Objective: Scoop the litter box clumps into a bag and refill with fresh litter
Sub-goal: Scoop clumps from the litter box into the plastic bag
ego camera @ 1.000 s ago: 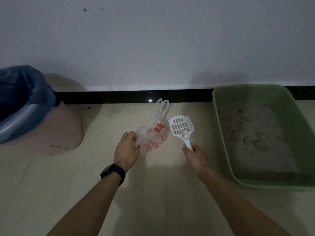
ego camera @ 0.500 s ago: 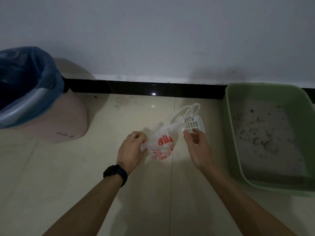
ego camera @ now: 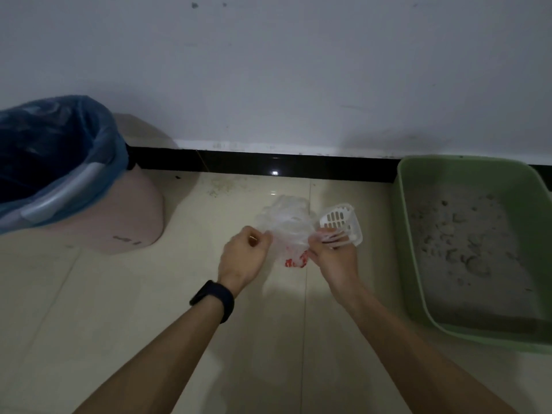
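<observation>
A thin clear plastic bag point(ego camera: 288, 227) with red print hangs between both hands above the floor tiles. My left hand point(ego camera: 243, 256) pinches its left edge. My right hand point(ego camera: 333, 256) grips the bag's right edge and also holds the white slotted litter scoop point(ego camera: 340, 222), whose head points up and right. The green litter box point(ego camera: 418, 264) sits on the floor to the right, holding grey litter with several darker clumps point(ego camera: 475, 264).
A pink bin point(ego camera: 119, 222) lined with a blue bag point(ego camera: 98, 138) stands at the left against the wall. A black skirting strip point(ego camera: 268, 164) runs along the white wall. Pale floor tiles lie below my arms.
My right hand moved left with the scoop and took hold of the bag's right edge. The bag, bunched in my left hand before, is now spread between both hands.
</observation>
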{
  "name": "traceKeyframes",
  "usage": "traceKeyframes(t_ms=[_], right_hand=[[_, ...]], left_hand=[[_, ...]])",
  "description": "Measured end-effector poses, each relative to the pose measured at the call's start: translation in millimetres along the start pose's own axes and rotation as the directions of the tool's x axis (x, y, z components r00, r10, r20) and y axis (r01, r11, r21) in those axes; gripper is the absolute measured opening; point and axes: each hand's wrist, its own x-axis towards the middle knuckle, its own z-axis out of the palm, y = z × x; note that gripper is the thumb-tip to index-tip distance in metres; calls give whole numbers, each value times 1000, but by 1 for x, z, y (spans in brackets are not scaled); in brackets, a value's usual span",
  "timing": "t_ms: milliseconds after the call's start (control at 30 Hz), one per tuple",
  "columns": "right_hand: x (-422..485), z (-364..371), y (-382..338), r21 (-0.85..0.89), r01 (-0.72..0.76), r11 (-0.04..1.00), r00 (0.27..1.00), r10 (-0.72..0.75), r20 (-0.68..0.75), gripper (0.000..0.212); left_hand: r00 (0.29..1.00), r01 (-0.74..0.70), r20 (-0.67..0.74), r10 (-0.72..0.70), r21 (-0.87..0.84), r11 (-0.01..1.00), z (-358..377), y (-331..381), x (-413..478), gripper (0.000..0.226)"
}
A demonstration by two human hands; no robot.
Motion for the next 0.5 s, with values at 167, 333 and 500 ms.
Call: traceKeyframes(t_ms=[167, 333, 500], right_hand=[[-27, 13, 20, 99, -64, 993, 987, 48, 154, 18], [-31, -13, 10, 28, 6, 1000, 982, -11, 188, 70], [-34, -24, -10, -230, 212, 950, 977, -201, 72, 57]], left_hand=[[913, 260, 356, -200, -130, 957, 16, 17, 5, 52], [994, 42, 99, -47, 52, 998, 12, 1, 15, 34], [988, -103, 138, 75, 207, 973, 1, 0, 12, 35]])
